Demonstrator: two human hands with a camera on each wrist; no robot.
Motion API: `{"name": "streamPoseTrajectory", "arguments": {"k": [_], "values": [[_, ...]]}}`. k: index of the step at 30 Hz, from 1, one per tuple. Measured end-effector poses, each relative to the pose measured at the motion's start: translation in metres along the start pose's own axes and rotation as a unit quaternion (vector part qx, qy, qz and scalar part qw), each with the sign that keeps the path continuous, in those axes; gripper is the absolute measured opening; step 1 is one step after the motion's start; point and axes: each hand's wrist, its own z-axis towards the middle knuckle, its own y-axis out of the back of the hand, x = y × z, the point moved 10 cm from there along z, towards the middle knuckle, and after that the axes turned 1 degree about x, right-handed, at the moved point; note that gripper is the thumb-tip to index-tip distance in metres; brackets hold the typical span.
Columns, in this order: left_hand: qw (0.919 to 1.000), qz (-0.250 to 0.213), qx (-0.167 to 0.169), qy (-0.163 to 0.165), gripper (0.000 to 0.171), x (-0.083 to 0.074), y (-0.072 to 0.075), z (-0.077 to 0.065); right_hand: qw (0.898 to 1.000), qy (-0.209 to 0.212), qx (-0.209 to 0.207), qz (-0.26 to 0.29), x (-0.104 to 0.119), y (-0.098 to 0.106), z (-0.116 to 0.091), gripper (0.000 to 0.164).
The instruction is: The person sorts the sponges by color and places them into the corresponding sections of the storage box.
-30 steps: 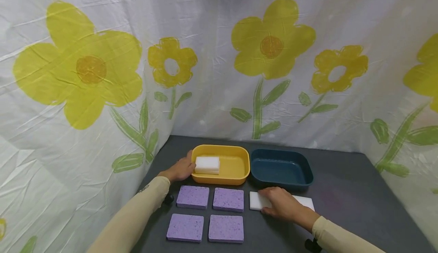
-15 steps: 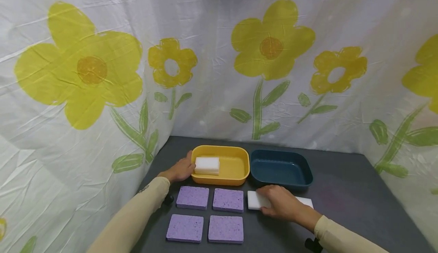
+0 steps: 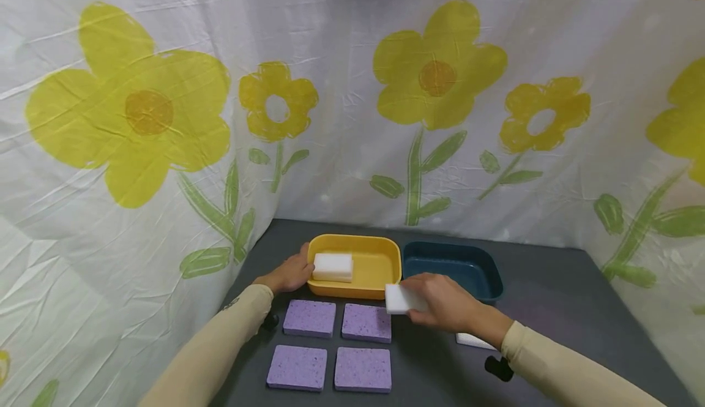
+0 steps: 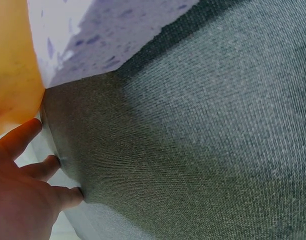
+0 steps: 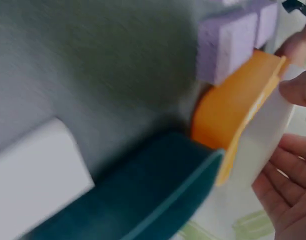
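My right hand (image 3: 443,302) grips a white sponge (image 3: 402,300) between thumb and fingers, raised above the table in front of the two containers. In the right wrist view the held sponge (image 5: 260,137) is pinched along its edges. My left hand (image 3: 290,270) rests against the left end of the yellow container (image 3: 377,289), its spread fingers (image 4: 68,197) fairly straight in the left wrist view. Inside that container, at the left, lies a second white sponge (image 3: 333,267). Partly hidden beneath my right wrist, another white sponge (image 3: 475,341) lies on the table.
Several purple speckled sponges (image 3: 309,318) lie in two rows on the dark table (image 3: 556,309). Right beside the yellow container stands a dark teal container (image 3: 453,254), its front partly covered by my right hand. A flower-printed curtain (image 3: 341,168) hangs behind and at the sides.
My right hand has lifted a white sponge off the table and moved up and slightly left with it. Another white piece stays on the table. The left hand stays at the yellow container.
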Motion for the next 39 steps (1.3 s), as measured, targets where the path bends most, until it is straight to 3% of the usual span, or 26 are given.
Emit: {"name": "streamPoseTrajectory", "arguments": {"k": [5,10,20,27,32,39], "values": [[0.9999,0.002,-0.002,0.015,0.061,-0.008,0.003,-0.006,0.999,0.022,-0.042,-0.015,0.002,0.022,0.027,0.05],[0.9995,0.003,-0.007,0.03,0.06,-0.014,0.004,-0.01,0.998,0.027,-0.056,-0.014,0.001,0.029,0.053,0.047],[0.9993,0.001,-0.001,0.037,0.063,-0.011,0.003,-0.008,0.999,0.012,-0.045,0.004,-0.005,0.016,0.091,0.05],[0.9993,0.005,-0.008,0.037,0.061,-0.012,0.004,-0.008,0.999,0.021,-0.044,0.013,-0.01,0.005,0.105,0.046],[0.9995,-0.007,-0.001,0.029,0.064,-0.014,0.005,-0.008,1.0,0.001,-0.022,0.014,-0.021,-0.007,0.112,0.046],[1.0,0.003,-0.003,-0.002,0.063,0.004,-0.001,0.004,0.999,-0.025,-0.005,0.02,-0.037,-0.025,0.123,0.043]]}}
